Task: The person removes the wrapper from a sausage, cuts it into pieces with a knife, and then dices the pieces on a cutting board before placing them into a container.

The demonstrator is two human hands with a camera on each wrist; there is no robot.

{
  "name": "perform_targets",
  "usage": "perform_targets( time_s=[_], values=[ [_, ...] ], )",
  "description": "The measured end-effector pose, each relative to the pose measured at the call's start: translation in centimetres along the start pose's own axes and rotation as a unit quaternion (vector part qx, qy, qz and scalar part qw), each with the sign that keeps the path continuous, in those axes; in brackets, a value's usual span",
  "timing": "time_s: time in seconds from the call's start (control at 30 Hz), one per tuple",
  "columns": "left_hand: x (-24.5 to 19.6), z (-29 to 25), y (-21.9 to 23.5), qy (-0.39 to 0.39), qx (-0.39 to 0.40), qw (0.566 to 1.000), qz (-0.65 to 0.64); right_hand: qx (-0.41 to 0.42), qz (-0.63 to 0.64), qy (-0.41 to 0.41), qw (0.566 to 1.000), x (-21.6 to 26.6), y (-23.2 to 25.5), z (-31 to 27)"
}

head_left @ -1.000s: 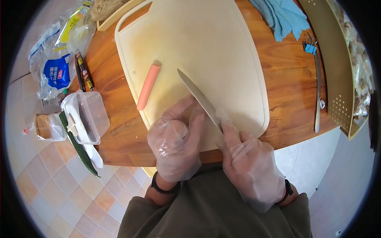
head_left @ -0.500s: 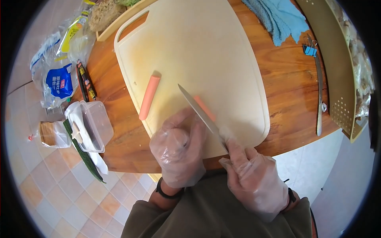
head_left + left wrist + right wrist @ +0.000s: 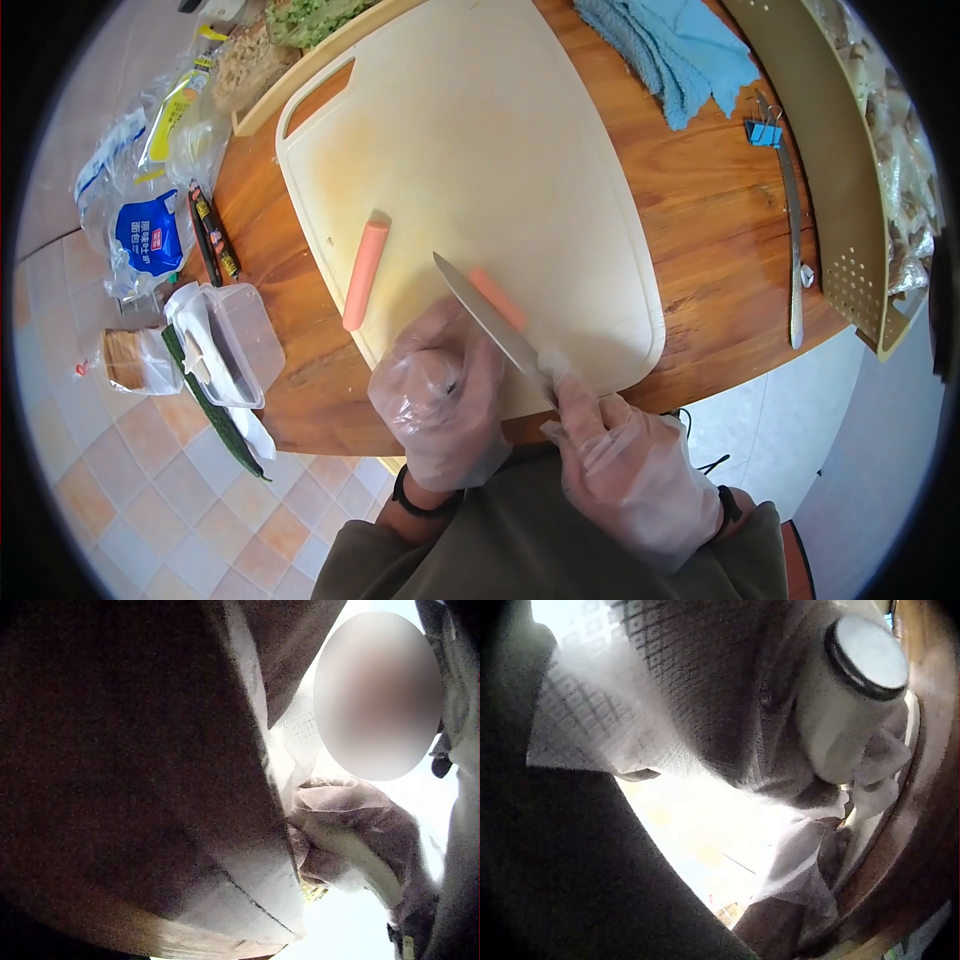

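My right hand (image 3: 635, 445), in a clear plastic glove, grips a kitchen knife (image 3: 490, 322) whose blade points up and left over the cutting board (image 3: 480, 140). In the right wrist view, the pale knife handle (image 3: 829, 731) sticks out of the glove. A pink sausage piece (image 3: 498, 298) shows along the blade's right side. My gloved left hand (image 3: 435, 400) has bent fingers, their tips at the blade's left side; I cannot tell whether they hold sausage under it. Left of them lies another pink sausage (image 3: 366, 275). Mostly dark cloth fills the left wrist view.
Left of the board are a clear plastic box (image 3: 250, 340), a cucumber (image 3: 215, 405), packaged bread (image 3: 125, 362) and plastic wrappers (image 3: 150, 235). A blue cloth (image 3: 680, 60), a long thin metal utensil (image 3: 793, 230) with a binder clip, and a perforated bin (image 3: 850, 180) stand to the right.
The head view has shifted, so the board sits lower in it. The sausage piece, hidden at first, has come into sight right of the blade. Both hands stay close to the board's near edge.
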State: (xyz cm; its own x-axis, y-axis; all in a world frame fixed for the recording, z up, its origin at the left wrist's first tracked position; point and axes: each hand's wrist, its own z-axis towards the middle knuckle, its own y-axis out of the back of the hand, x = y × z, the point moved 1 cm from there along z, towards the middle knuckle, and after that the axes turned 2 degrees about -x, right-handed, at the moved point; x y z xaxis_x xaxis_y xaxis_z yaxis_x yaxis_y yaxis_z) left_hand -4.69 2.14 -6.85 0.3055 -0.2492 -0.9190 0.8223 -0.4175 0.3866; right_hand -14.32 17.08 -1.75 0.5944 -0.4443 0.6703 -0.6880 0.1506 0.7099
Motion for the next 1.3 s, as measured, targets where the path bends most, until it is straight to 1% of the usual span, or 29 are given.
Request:
perform_targets(
  time_s=[0.1, 0.17, 0.2, 0.27, 0.3, 0.37, 0.47, 0.6, 0.67, 0.8, 0.87, 0.9, 0.97, 1.0, 1.07, 1.2, 1.27, 1.3],
  values=[
    [-0.2, 0.4, 0.1, -0.004, 0.007, 1.0, 0.026, 0.001, -0.017, 0.001, 1.0, -0.1, -0.1, -0.1],
    [0.5, 0.5, 0.5, -0.129, 0.055, 0.984, 0.106, -0.006, -0.022, 0.016, 1.0, -0.2, 0.0, -0.1],
    [0.6, 0.4, 0.4, -0.129, 0.055, 0.984, 0.106, -0.006, -0.022, 0.015, 1.0, -0.2, 0.0, -0.2],
    [0.8, 0.1, 0.3, -0.086, 0.036, 0.993, 0.066, -0.01, -0.022, 0.015, 1.0, -0.1, 0.0, -0.3],
    [0.6, 0.0, 0.2, -0.085, 0.037, 0.994, 0.066, -0.01, -0.022, 0.014, 1.0, -0.1, 0.0, -0.3],
    [0.0, 0.0, 0.0, 0.021, 0.022, 0.999, 0.016, -0.013, -0.026, 0.018, 0.999, -0.2, -0.1, -0.2],
    [-0.4, 0.2, 0.0, 0.033, 0.021, 0.998, 0.04, -0.01, -0.008, 0.009, 1.0, -0.1, 0.1, 0.0],
    [-0.5, 0.2, -0.1, 0.026, 0.029, 0.998, 0.057, -0.008, -0.011, 0.003, 1.0, -0.1, 0.0, -0.2],
    [-0.2, 0.1, 0.1, 0.008, 0.025, 0.998, 0.052, -0.008, -0.019, 0.006, 1.0, -0.2, 0.0, -0.1],
    [0.0, 0.2, 0.0, 0.004, 0.032, 0.997, 0.068, 0.006, -0.014, 0.002, 1.0, -0.3, -0.1, -0.1],
    [0.1, 0.2, -0.1, -0.031, 0.023, 0.998, 0.053, 0.008, -0.032, 0.0, 0.999, -0.3, -0.4, -0.2],
    [0.1, 0.3, -0.1, -0.032, 0.023, 0.998, 0.053, 0.008, -0.032, 0.0, 0.999, -0.2, -0.3, -0.1],
    [0.0, 0.5, -0.1, -0.049, 0.04, 0.996, 0.055, 0.044, -0.05, -0.012, 0.998, 0.0, 0.2, 0.1],
    [-0.1, 0.4, -0.2, -0.049, 0.04, 0.997, 0.054, 0.044, -0.051, -0.013, 0.998, 0.0, 0.3, 0.2],
    [-0.2, 0.3, -0.3, -0.001, 0.022, 1.0, 0.018, 0.044, -0.049, 0.001, 0.998, -0.2, 0.5, 0.4],
    [-0.4, 0.3, -0.1, 0.018, 0.028, 0.998, 0.048, 0.025, -0.042, 0.018, 0.999, -0.5, 0.3, 0.4],
    [0.0, 0.1, -0.1, 0.036, 0.008, 0.999, 0.003, 0.039, -0.041, 0.021, 0.998, -0.5, 0.4, 0.4],
    [-0.1, 0.1, -0.2, 0.037, 0.008, 0.999, 0.003, 0.039, -0.041, 0.021, 0.998, -0.5, 0.3, 0.4]
  ],
)
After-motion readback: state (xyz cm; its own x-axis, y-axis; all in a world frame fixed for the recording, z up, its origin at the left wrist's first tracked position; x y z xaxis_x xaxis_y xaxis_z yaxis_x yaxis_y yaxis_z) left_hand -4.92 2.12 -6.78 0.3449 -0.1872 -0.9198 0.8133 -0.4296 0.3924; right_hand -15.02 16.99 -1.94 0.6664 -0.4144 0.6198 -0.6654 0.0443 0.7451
